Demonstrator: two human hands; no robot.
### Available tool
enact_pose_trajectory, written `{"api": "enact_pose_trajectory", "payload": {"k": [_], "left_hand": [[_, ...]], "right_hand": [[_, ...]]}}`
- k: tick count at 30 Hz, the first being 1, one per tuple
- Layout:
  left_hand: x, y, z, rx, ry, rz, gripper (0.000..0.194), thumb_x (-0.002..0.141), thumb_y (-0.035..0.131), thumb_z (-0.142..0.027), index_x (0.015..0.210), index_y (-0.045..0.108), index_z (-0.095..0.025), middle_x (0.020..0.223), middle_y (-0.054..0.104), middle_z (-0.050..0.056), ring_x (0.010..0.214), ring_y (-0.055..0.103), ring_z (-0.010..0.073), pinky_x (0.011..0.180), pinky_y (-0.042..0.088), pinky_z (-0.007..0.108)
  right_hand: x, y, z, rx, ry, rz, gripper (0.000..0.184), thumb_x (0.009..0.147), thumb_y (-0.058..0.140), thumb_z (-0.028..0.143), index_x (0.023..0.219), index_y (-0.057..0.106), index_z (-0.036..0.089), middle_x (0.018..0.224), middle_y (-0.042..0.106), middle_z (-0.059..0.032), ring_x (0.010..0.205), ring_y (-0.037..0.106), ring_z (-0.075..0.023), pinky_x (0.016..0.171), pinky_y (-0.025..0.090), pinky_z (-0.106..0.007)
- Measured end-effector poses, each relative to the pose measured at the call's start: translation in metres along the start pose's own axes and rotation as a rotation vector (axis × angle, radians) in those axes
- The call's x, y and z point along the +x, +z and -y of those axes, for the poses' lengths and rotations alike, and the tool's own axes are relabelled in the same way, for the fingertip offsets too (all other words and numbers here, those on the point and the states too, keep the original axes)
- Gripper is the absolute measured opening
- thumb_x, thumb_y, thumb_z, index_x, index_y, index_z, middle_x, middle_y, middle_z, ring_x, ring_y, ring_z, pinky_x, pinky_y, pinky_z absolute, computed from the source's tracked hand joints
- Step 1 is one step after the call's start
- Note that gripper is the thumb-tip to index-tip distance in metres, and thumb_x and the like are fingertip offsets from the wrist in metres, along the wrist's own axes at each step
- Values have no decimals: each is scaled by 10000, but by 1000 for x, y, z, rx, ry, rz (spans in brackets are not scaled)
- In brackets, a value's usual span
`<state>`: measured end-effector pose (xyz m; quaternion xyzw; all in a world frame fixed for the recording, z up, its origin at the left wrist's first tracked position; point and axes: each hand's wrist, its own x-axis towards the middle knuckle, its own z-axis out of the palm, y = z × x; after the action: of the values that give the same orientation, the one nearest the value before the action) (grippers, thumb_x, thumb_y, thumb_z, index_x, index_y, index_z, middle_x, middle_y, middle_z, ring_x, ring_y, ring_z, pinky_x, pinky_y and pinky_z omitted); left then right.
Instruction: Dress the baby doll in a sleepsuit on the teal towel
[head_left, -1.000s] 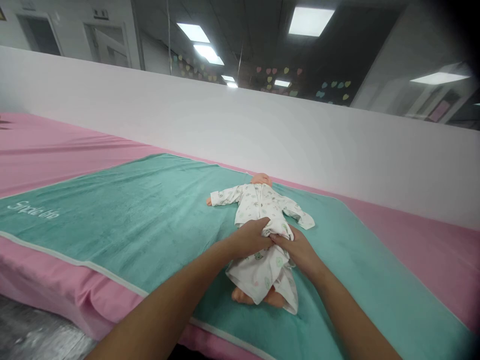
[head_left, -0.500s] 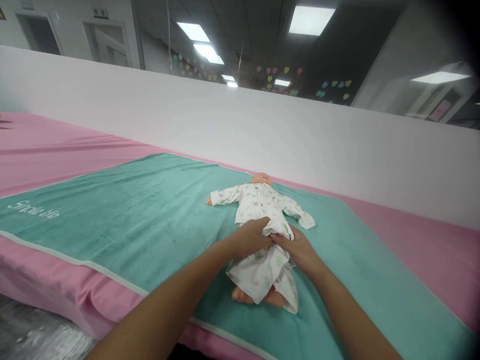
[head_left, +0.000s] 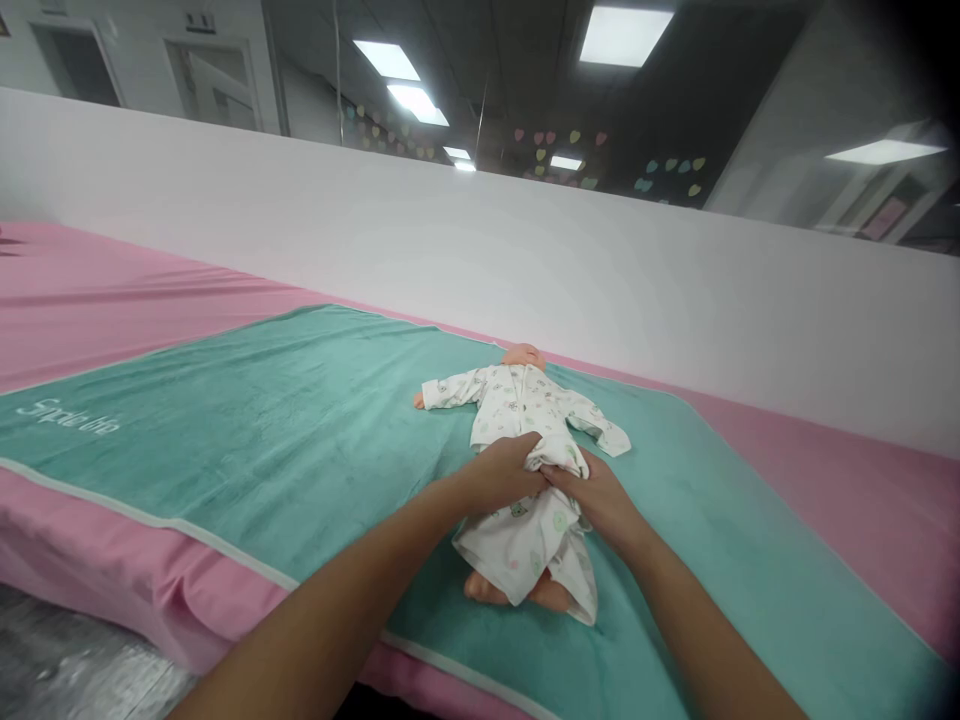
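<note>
A baby doll (head_left: 523,355) lies on its back on a green towel (head_left: 300,420), head towards the wall and feet towards me. It wears a white printed baby top (head_left: 517,395) with both sleeves spread out. White printed baby pants (head_left: 517,545) cover its legs, and the bare feet show at the hems. My left hand (head_left: 504,470) and my right hand (head_left: 592,485) meet at the doll's waist, each closed on bunched white cloth, which looks like the waistband of the pants. Some fingertips are hidden in the folds.
Under the towel is a pink sheet (head_left: 135,275) over a padded surface, its near edge dropping to a grey floor (head_left: 82,660) at the lower left. A white low wall (head_left: 420,240) runs behind, with a large mirror or window (head_left: 525,80) above it.
The view has shifted very slightly. Both hands keep the same hold on the cloth at the doll's waist, and the doll lies as before.
</note>
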<state>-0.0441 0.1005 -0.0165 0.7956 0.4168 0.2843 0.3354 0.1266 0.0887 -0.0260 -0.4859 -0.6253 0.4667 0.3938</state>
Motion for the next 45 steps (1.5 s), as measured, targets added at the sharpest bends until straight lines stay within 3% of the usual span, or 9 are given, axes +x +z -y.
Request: {"api": "enact_pose_trajectory", "payload": {"k": [5, 26, 45], "left_hand": [[1, 1, 5, -20, 46, 0, 180, 767, 491, -300, 914, 540, -210, 893, 604, 43, 801, 544, 218, 622, 402, 309], [0, 2, 4, -52, 48, 14, 162, 783, 489, -290, 919, 528, -213, 916, 607, 30, 819, 556, 197, 637, 406, 296], [0, 0, 2, 75, 17, 21, 143, 778, 461, -324, 850, 475, -202, 867, 588, 36, 781, 539, 202, 597, 384, 288]], "right_hand": [[0, 0, 1, 15, 7, 36, 466, 750, 614, 443, 1183, 542, 288, 1100, 642, -36, 949, 613, -262, 775, 488, -371], [0, 2, 0, -17, -8, -33, 519, 710, 626, 485, 1162, 563, 236, 1083, 646, -59, 959, 599, -274, 790, 476, -386], [-2, 1, 1, -37, -9, -40, 493, 714, 625, 483, 1143, 578, 244, 1056, 658, -44, 918, 607, -266, 749, 482, -364]]}}
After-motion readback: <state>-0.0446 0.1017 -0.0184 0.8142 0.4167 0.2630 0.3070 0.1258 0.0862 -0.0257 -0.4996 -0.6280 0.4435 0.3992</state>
